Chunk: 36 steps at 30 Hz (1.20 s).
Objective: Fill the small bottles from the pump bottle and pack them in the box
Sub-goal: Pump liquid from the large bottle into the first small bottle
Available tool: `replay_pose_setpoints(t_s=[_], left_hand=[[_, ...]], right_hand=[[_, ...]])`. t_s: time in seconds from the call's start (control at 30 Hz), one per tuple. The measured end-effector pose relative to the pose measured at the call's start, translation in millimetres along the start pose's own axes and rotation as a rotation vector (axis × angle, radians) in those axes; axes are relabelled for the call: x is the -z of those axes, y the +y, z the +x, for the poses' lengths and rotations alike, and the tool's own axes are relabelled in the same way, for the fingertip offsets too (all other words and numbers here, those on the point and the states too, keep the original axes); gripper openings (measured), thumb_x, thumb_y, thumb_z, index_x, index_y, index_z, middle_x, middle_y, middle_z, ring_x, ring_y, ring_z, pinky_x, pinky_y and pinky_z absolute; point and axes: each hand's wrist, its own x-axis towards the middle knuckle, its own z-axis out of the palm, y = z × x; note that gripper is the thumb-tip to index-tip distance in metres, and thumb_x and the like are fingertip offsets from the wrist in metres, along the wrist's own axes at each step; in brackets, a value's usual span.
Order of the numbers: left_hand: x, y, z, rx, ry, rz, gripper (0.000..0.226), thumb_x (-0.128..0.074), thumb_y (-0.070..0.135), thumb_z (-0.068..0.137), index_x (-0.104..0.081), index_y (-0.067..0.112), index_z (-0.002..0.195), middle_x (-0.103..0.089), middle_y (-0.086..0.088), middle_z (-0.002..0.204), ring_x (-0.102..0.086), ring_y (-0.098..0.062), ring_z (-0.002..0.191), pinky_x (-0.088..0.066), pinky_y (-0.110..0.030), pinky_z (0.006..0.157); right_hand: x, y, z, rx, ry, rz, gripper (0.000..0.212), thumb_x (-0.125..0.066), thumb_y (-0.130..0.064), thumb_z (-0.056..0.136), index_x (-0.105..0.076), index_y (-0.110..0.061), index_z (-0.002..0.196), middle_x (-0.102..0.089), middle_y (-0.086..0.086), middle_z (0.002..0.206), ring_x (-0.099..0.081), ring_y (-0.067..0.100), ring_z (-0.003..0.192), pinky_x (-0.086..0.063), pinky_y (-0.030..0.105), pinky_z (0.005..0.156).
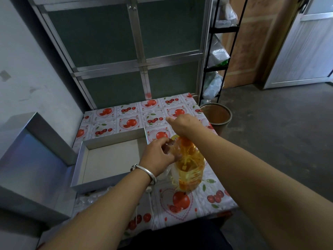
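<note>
Both hands work at one pump bottle (pixel 191 165) of amber liquid, centre frame.
Left hand (pixel 160 156) curls round something small and clear at the bottle's shoulder; right hand (pixel 183 123) sits over its top, grip hidden; open box (pixel 111 141) just left, touching neither; fruit-print table (pixel 126 121) beneath.

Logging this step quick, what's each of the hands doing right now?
Left hand: holds a small clear plastic bottle.
Right hand: on top of the big orange pump bottle; grip hidden.
</note>
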Motion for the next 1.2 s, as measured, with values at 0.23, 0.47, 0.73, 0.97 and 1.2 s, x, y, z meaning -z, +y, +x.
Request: replay_pose_setpoints(t_s=[0.23, 0.47, 0.73, 0.97, 1.2], left_hand=[[1.7, 2.7, -1.8, -0.004, 0.002, -0.015, 0.039, -0.078, 0.029, 0.071, -0.061, 0.016, 0.103, -0.059, -0.004, 0.089, -0.048, -0.010, 0.070, -0.040, -0.014, 0.058], [0.4, 0.9, -1.2, 0.004, 0.001, -0.010, 0.042, -0.080, 0.028, 0.069, -0.061, 0.016, 0.105, -0.062, -0.009, 0.097, -0.053, -0.014, 0.075, -0.043, -0.016, 0.062], [2.0, 6.2, -1.2, 0.001, 0.024, 0.002, 0.044, -0.079, 0.028, 0.070, -0.061, 0.016, 0.108, -0.063, -0.008, 0.100, -0.059, -0.023, 0.089, -0.048, -0.021, 0.068], [0.6, 2.9, -4.7, 0.021, 0.022, -0.001, 0.043, -0.079, 0.030, 0.070, -0.062, 0.017, 0.107, -0.063, -0.005, 0.096, -0.059, -0.021, 0.087, -0.052, -0.032, 0.077], [0.7, 2.3, -1.9, 0.000, 0.026, -0.003, 0.038, -0.079, 0.029, 0.070, -0.062, 0.019, 0.102, -0.062, -0.004, 0.094, -0.054, -0.014, 0.077, -0.048, -0.023, 0.068]], right_hand=[[10.6, -4.7, -6.0, -0.007, -0.077, 0.043, 0.063, -0.025, -0.053, 0.099, -0.029, -0.011, 0.145, -0.030, 0.015, 0.152, -0.030, 0.035, 0.138, -0.028, 0.046, 0.111], [5.2, -1.7, -7.4, 0.058, -0.004, -0.043, 0.050, -0.027, -0.043, 0.102, -0.036, -0.016, 0.143, -0.043, 0.013, 0.142, -0.044, 0.033, 0.128, -0.041, 0.045, 0.105], [5.5, -4.7, -2.1, -0.004, -0.036, 0.024, 0.062, -0.026, -0.055, 0.098, -0.039, -0.011, 0.140, -0.044, 0.014, 0.142, -0.043, 0.033, 0.128, -0.037, 0.043, 0.105], [3.2, -2.5, -4.0, -0.014, -0.016, 0.017, 0.063, -0.026, -0.058, 0.096, -0.047, -0.010, 0.132, -0.053, 0.015, 0.130, -0.051, 0.031, 0.119, -0.040, 0.045, 0.104], [8.3, -3.2, -7.5, 0.057, -0.020, -0.099, 0.046, -0.030, -0.025, 0.104, -0.022, -0.024, 0.149, -0.039, 0.014, 0.145, -0.044, 0.034, 0.127, -0.043, 0.044, 0.103]])
